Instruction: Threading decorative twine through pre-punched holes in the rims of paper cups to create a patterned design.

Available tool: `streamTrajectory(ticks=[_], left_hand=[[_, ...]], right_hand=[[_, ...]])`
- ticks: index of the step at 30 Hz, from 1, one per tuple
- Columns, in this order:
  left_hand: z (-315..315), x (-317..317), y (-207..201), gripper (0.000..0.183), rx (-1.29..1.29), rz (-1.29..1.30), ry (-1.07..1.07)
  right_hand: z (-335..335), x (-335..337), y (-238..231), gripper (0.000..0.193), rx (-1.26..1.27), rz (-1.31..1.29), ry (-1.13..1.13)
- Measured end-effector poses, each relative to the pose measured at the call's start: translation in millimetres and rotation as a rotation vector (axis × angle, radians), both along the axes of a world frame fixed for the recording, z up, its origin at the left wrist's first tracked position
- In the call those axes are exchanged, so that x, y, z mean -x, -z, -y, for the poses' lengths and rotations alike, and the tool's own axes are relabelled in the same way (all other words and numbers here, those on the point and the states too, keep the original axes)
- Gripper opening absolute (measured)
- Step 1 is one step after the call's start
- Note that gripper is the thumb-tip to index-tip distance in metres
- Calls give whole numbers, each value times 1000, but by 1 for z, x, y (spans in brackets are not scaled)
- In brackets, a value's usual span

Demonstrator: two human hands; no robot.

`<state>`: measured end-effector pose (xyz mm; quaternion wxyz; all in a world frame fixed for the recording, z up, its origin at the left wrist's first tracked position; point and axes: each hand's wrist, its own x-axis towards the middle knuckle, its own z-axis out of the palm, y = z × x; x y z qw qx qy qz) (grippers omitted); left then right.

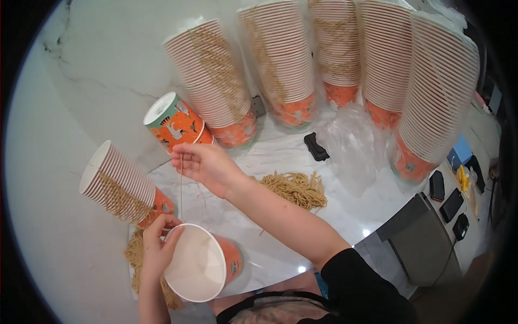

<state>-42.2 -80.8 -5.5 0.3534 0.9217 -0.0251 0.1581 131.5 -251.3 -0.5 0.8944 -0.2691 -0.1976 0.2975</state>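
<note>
A large white-lined paper bucket (197, 264) with an orange printed outside tilts on the table near me, its mouth toward me. My left hand (157, 245) is closed on its far left rim, thumb against the inside. A thin tan string (181, 194) runs straight up from that rim to my right hand (205, 166), which pinches its upper end between thumb and fingertips. Whether the left fingers also hold the string is hidden. Beside the left hand leans a stack of nested buckets (121, 183) with tan strings along its side.
A heap of tan strings (294, 189) lies under my right forearm; another pile (135, 254) is at my left wrist. Upside-down buckets (175, 121) stand beyond my right hand. Several tall wrapped stacks (280, 59) line the back. A black tool (316, 147) lies by a clear plastic bag (356, 146).
</note>
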Motion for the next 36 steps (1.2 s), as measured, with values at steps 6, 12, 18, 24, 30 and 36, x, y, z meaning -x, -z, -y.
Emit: streamTrajectory(ticks=[6, 12, 18, 24, 30, 36], left_hand=[[-12, -19, 19, 11, 94, -42, -37], [-41, -34, 41, 12, 460, -158, 0], [-52, -36, 40, 13, 628, -247, 79], [-59, -32, 31, 16, 588, -238, 105], [-51, -36, 10, 19, 255, -153, 147], [-42, -49, -16, 18, -238, -106, 173]], right_hand=[[32, -17, -6, 27, -122, -165, 359], [37, -18, -9, 29, -92, -51, 610], [39, -16, -12, 32, -68, -37, 759], [31, -1, -14, 26, 175, 55, 211], [39, 31, -37, 25, 447, 369, 234], [55, 47, -50, 29, 444, 566, 598]])
